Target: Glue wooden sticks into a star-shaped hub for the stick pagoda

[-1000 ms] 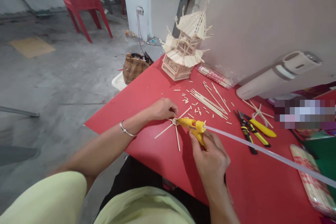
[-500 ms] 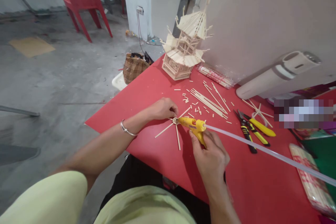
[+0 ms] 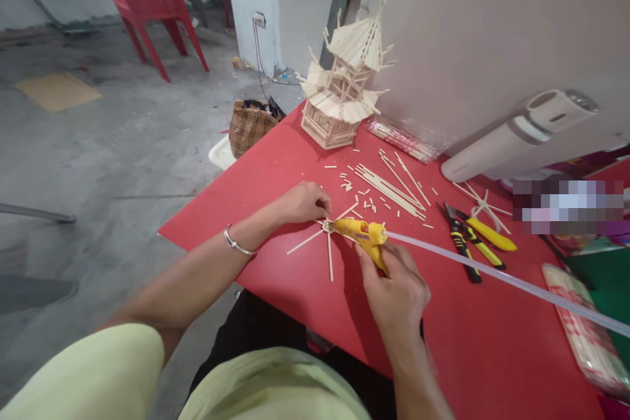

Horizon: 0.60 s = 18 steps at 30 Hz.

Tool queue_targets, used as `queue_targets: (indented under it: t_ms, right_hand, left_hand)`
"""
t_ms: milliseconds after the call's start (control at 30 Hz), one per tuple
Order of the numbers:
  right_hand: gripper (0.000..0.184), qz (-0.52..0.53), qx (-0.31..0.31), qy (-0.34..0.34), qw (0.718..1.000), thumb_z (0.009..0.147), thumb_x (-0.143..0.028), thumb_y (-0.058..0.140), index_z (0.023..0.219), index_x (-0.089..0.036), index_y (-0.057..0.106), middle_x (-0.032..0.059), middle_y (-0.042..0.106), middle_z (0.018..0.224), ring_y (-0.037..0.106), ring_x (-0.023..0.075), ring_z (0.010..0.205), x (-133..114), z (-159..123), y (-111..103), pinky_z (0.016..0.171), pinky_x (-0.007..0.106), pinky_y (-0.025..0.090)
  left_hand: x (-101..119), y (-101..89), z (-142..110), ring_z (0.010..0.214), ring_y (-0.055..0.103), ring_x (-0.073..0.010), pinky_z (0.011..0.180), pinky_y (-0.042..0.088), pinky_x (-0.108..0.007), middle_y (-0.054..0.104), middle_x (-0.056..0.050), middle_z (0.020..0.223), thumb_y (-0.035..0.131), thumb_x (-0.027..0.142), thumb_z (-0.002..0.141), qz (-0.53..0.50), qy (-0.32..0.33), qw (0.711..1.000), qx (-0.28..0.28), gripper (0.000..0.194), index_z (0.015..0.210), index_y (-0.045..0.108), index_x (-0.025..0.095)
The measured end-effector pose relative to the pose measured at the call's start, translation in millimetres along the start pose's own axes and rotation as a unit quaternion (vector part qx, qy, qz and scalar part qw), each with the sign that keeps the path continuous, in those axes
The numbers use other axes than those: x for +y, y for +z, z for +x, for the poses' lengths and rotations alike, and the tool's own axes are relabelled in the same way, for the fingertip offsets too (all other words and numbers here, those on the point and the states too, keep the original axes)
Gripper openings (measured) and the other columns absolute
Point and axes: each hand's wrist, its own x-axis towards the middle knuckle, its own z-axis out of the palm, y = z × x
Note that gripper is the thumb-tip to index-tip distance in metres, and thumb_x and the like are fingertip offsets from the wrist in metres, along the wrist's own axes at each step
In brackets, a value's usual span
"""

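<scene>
My right hand [image 3: 396, 279] is wrapped round the handle of a yellow hot glue gun [image 3: 364, 236], with a long clear glue stick [image 3: 467, 266] running out of its back. The gun's nozzle is at the hub of a star-shaped frame of wooden sticks [image 3: 331, 259] lying on the red table [image 3: 295, 289]. On the frame's far side, my left hand [image 3: 306, 202] is closed, its fingertips pinching one of the sticks close to the hub. Exactly what is between those fingers is mostly hidden.
A pagoda model [image 3: 339, 92] of sticks stands at the back corner. Cut sticks [image 3: 388, 189] and short bits lie before it. Right of them are pliers [image 3: 460, 243], a yellow-handled tool [image 3: 492, 234], a second stick star [image 3: 485, 205] and packed sticks [image 3: 581, 325].
The whole view has shifted slightly. Both hands keep almost the same places, with the glue gun's nozzle staying at the frame's hub.
</scene>
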Motion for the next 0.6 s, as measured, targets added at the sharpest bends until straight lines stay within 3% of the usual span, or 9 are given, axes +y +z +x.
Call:
queue_targets:
  t_ms: [400,600]
  right_hand:
    - [0.024,-0.001,0.0,0.0,1.0,0.094,-0.043,0.065,0.098,-0.021,0.073,0.0043,0.077,0.094,0.07,0.0153,0.075,0.5,-0.4,1.1,0.067,0.026,0.045]
    - [0.027,0.014,-0.02,0.03,0.999,0.095,-0.045,0.062,0.097,-0.02,0.073,0.0056,0.076,0.094,0.069,0.0161,0.078,0.7,-3.0,3.3,0.069,0.025,0.046]
  left_hand:
    - [-2.0,-4.6,-7.9,0.055,0.057,-0.0101,0.053,0.037,-0.019,0.069,-0.001,0.062,0.06,0.015,0.072,-0.048,0.006,0.997,-0.053,0.018,0.077,0.078,0.015]
    - [3.5,-7.4,-8.8,0.054,0.054,-0.0087,0.053,0.035,-0.019,0.067,0.001,0.061,0.058,0.017,0.075,-0.016,-0.002,0.999,-0.04,0.019,0.076,0.077,0.015]
